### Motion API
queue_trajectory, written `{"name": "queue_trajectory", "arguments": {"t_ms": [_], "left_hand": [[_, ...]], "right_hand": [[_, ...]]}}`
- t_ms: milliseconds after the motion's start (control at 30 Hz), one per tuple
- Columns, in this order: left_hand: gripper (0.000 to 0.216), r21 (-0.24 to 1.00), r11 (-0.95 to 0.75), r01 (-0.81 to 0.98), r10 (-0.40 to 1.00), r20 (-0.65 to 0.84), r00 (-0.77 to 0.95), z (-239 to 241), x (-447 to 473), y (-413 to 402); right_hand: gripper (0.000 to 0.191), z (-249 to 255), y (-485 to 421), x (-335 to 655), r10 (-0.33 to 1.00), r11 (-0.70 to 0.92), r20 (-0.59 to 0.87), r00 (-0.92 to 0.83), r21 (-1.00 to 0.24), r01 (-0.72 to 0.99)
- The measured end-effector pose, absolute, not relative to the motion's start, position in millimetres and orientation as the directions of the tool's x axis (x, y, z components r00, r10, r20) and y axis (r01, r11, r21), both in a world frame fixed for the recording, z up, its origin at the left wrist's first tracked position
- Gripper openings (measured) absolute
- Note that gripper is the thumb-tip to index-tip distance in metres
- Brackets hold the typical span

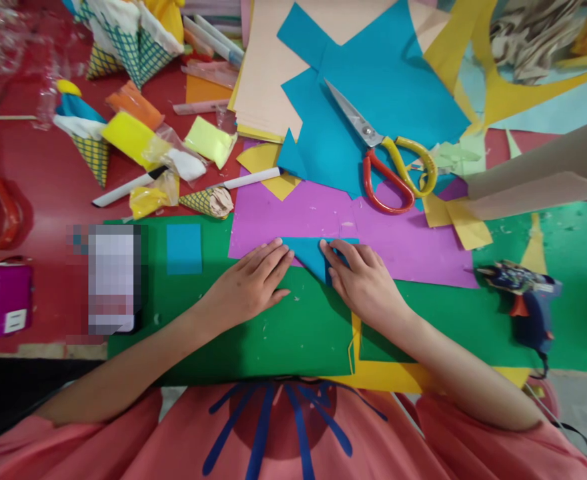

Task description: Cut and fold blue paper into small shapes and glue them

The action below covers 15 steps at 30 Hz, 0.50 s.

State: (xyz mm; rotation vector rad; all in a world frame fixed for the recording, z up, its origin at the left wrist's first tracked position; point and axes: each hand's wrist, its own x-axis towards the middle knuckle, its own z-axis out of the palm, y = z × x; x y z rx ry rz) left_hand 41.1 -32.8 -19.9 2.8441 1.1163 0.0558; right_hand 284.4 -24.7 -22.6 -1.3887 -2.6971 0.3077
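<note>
A small piece of blue paper (307, 252), folded to a triangle with its point toward me, lies over the edge where purple sheet meets green. My left hand (253, 283) rests flat at its left corner, fingers stretched and fingertips touching the paper. On the right side, my right hand (361, 273) has its fingers bent over the paper and its thumb close to the lower point, gripping the folded part. Part of the paper is hidden beneath this hand. A blue paper square (184, 249) lies apart, left of my left hand.
Beyond my hands are red-and-yellow scissors (368, 137) on blue sheets (388, 80). A glue gun (528, 307) lies right, a blurred-out phone (113, 277) left. Clay packets (131, 139) and small paper cones (91, 150) crowd the upper left. A rolled sheet (538, 167) juts in right.
</note>
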Motion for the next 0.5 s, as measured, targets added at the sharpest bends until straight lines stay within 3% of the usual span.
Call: {"name": "queue_trajectory", "arguments": {"t_ms": [267, 500], "left_hand": [[0.052, -0.019, -0.758, 0.652, 0.651, 0.026, 0.758, -18.0, 42.7, -31.1], [0.051, 0.056, -0.736, 0.675, 0.676, 0.004, 0.737, -20.7, 41.5, -32.4]], "right_hand": [[0.042, -23.3, -25.6, 283.5, 0.817, 0.566, 0.002, -0.577, -0.194, 0.801], [0.042, -22.5, -25.2, 282.9, 0.811, 0.577, 0.006, -0.585, -0.171, 0.799]]}}
